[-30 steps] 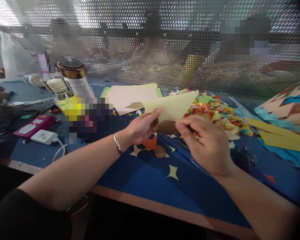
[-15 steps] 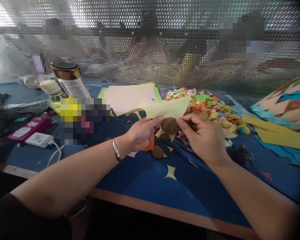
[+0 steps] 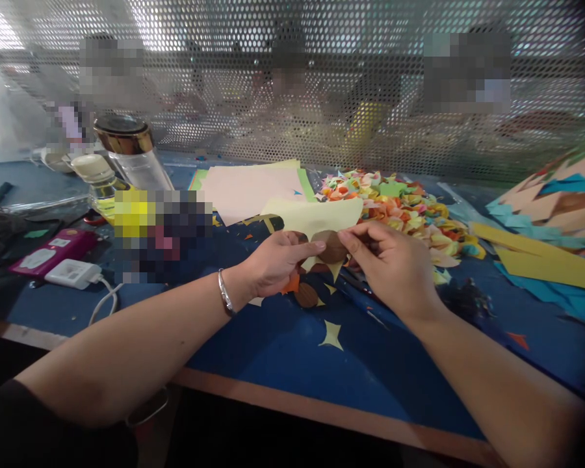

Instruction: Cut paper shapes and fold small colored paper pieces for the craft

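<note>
Pale yellow paper (image 3: 322, 214) is held up in front of me, with a brown wood-like disc (image 3: 329, 248) against its lower part. My left hand (image 3: 277, 263), a silver bangle at its wrist, is closed on the paper's left lower side; its thumb lies across to the disc's left edge. My right hand (image 3: 394, 266) pinches the disc at its upper right edge, and its lower fingers are curled. Under the hands lie a second brown disc (image 3: 307, 296), an orange scrap (image 3: 291, 283) and a pale four-pointed paper scrap (image 3: 332, 335).
Behind are stacked paper sheets (image 3: 253, 188) and a heap of coloured paper pieces (image 3: 394, 201). Bottles (image 3: 141, 162), a magenta box (image 3: 53, 250) and a white charger (image 3: 73, 273) stand left. Yellow strips (image 3: 550, 260) and a layered paper cone (image 3: 565, 201) lie right. Perforated metal (image 3: 292, 97) closes the back.
My left thumb has slid right, stretching out toward the disc. The paper has shifted slightly left and its curved cut edge at the left now shows more. My right hand keeps its pinch.
</note>
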Demonstrator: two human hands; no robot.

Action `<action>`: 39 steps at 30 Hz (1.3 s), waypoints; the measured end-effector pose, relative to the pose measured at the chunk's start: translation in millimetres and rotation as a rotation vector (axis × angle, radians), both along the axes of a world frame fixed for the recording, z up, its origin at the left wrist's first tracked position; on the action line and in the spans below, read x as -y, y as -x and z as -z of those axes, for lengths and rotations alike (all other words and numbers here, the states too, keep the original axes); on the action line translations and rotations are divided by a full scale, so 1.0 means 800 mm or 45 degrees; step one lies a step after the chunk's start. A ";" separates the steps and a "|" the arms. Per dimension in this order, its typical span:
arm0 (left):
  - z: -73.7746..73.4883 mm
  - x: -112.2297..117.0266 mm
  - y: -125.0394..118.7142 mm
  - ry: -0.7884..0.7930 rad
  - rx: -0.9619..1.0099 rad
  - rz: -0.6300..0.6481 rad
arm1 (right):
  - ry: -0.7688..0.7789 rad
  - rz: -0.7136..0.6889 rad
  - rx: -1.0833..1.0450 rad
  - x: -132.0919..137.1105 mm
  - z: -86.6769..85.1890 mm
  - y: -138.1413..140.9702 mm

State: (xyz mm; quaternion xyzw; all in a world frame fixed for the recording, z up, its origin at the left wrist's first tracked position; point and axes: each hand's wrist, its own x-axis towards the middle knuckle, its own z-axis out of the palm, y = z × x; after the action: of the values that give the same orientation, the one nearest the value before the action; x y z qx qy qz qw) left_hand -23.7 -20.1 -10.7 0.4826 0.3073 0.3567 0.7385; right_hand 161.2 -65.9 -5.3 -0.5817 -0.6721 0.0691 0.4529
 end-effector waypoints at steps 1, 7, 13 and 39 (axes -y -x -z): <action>0.001 0.000 0.000 -0.012 -0.009 0.005 | -0.003 -0.003 0.003 0.000 0.000 0.000; 0.000 0.002 -0.001 -0.087 -0.021 -0.044 | 0.052 -0.008 -0.091 -0.001 0.003 -0.001; -0.012 0.008 -0.001 -0.068 0.128 -0.122 | 0.245 0.013 -0.467 -0.003 0.005 -0.004; -0.004 0.009 -0.005 0.034 0.109 -0.153 | 0.346 -0.113 -0.274 0.000 -0.023 -0.025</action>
State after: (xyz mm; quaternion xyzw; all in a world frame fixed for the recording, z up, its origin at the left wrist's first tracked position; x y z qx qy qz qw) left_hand -19.8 -27.5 -7.3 0.4376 0.3086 0.4167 0.7347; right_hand 181.5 -66.1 13.4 -0.5967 -0.6292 0.2411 0.4359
